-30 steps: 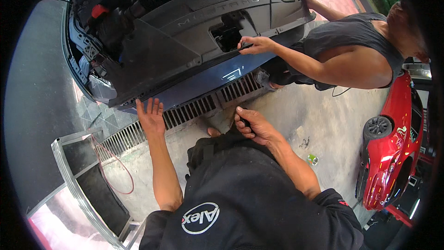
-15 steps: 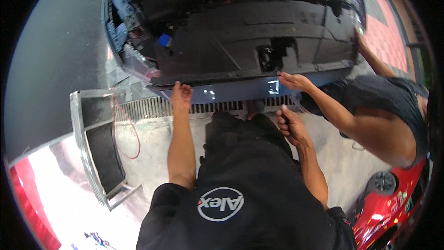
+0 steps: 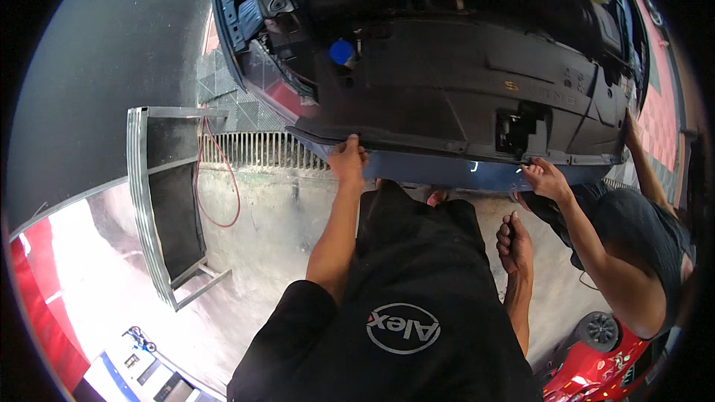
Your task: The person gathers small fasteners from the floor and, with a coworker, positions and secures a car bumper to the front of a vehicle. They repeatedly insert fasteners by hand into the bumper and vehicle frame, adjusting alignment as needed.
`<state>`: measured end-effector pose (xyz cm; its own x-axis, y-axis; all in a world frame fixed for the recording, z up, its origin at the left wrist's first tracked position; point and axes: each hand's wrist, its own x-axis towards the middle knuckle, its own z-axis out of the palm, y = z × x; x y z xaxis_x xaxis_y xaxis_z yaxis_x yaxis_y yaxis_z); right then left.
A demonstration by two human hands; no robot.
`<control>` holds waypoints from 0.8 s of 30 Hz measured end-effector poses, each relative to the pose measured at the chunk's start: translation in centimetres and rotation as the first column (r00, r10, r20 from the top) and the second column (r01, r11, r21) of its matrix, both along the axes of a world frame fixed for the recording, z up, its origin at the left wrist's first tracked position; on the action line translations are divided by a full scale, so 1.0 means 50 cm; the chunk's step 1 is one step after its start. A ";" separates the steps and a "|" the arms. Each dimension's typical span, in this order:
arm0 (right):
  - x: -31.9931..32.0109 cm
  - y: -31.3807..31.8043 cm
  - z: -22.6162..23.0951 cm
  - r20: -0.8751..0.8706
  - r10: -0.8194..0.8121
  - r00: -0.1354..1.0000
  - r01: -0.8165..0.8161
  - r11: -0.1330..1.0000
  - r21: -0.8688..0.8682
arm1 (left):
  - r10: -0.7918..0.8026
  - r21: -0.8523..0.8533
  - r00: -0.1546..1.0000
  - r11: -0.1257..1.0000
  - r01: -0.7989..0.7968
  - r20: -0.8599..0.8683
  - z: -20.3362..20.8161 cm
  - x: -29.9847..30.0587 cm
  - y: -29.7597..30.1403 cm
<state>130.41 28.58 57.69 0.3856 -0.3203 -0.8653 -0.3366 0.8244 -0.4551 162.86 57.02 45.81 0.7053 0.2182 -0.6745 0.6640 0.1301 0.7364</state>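
In front of me is a car's open front end, with a black plastic cover panel [image 3: 417,89] across its top and a blue bumper [image 3: 439,170] along the near edge. My left hand [image 3: 348,161] grips the bumper's upper edge left of centre, one fingertip pressed on the black rim. Lower down and apart from the car, my right hand [image 3: 515,244] is closed, fingers curled round something dark that is mostly hidden. To the right, a co-worker's hand [image 3: 546,177] touches the same bumper edge below a square opening [image 3: 521,132] in the panel.
A blue cap [image 3: 342,51] sits at the engine bay's left. A metal frame stand [image 3: 145,201] with a red hose [image 3: 237,205] is on my left. The co-worker [image 3: 633,231] crouches close at my right, a red toy car [image 3: 596,365] behind. A floor grate [image 3: 261,150] runs below the bumper.
The view has shifted, so the car and hands sit farther right and lower in the picture. My left fingers are curled more closely at the bumper edge. My right hand stays closed, off the car.
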 end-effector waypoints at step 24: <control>0.180 0.231 0.001 -0.071 0.011 0.997 -0.016 0.997 -0.073 | -0.786 0.565 0.595 0.571 0.596 0.166 -0.057 0.312 0.314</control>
